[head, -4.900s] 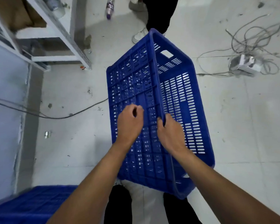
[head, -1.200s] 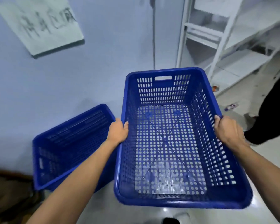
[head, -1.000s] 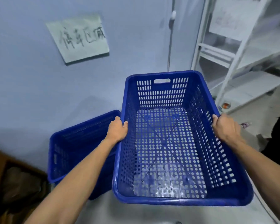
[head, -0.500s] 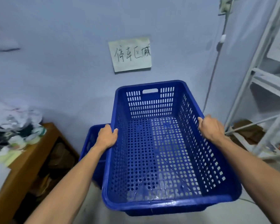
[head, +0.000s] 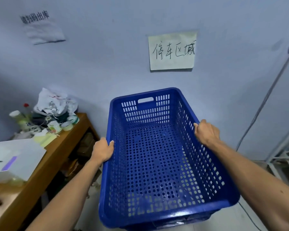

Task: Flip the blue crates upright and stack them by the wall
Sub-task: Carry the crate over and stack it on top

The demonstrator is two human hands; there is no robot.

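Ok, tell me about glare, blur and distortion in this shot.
Head view: glare streaks along the near rim of the blue crate; the upper-left wall note is blurred while the paper sign reads sharply; wide-angle distortion tilts the pole at right and stretches both forearms.

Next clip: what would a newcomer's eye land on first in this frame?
The big blue crate, upright and open-topped at centre, held by its long rims in the left hand and right hand. Behind it on the wall hangs a handwritten paper sign; a cluttered wooden table stands to the left.
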